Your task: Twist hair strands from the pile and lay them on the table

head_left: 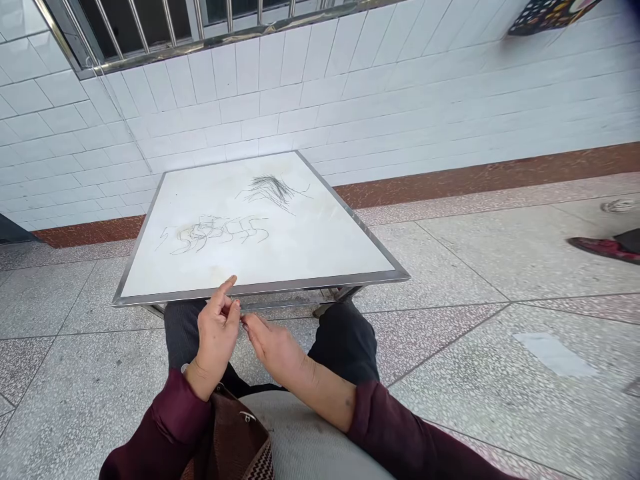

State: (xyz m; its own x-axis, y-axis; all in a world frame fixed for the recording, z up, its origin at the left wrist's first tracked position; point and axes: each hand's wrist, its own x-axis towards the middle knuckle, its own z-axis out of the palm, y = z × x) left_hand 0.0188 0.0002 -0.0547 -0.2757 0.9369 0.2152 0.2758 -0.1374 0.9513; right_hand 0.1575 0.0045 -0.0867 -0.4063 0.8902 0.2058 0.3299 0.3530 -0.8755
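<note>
My left hand (pixel 219 328) is just off the near edge of a white-topped table (pixel 320 247). Its thumb is pressed toward the curled fingers, while one finger points up. Close beside it, fingertips almost meeting, my right hand (pixel 280 347) is closed in a pinch. Whatever thin thing lies between the fingertips is too small to make out. On the tabletop, a loose pile of thin dark strands, like wires (pixel 274 189), lies toward the back. Several bent, curvy thin strands (pixel 215 230) are spread in a row at the left, nearer to me.
The table has a grey metal rim (pixel 270 287), with my knees beneath it. A tiled wall (pixel 280 100) and a barred window (pixel 165 27) stand behind. A brown bag (pixel 240 433) rests on my lap. Paper (pixel 555 353) and another person's shoe (pixel 603 249) are at the right.
</note>
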